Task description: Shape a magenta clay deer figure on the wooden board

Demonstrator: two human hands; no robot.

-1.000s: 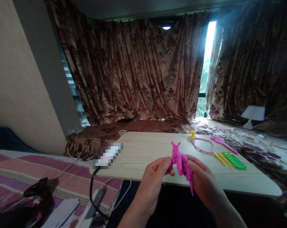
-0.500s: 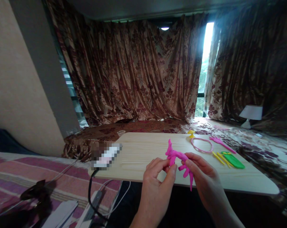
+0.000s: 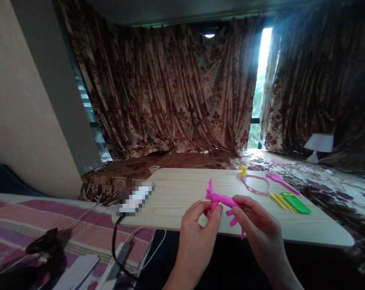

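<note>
A pink modelling-clay animal figure (image 3: 223, 199) with a raised, pointed head end, several short legs and a thin tail hangs between my hands over the table's near edge. With thumb and fingers, my left hand (image 3: 200, 229) pinches a leg near the head end. My right hand (image 3: 259, 221) grips the rear of the body, and part of the figure is hidden behind its fingers. The tail points down beside the right palm.
On the pale wooden table (image 3: 182, 181) lie a yellow mushroom-like piece (image 3: 243, 170), a pink twisted ring (image 3: 256, 184), a pink hand-shaped stick (image 3: 283, 184), yellow strips (image 3: 281, 202) and a green slab (image 3: 297, 204). A blurred device (image 3: 136, 198) with a black cable sits left.
The clay figure has turned and tilted, its head end shifting left and its body lying more level. Both hands keep hold of it, with small finger shifts.
</note>
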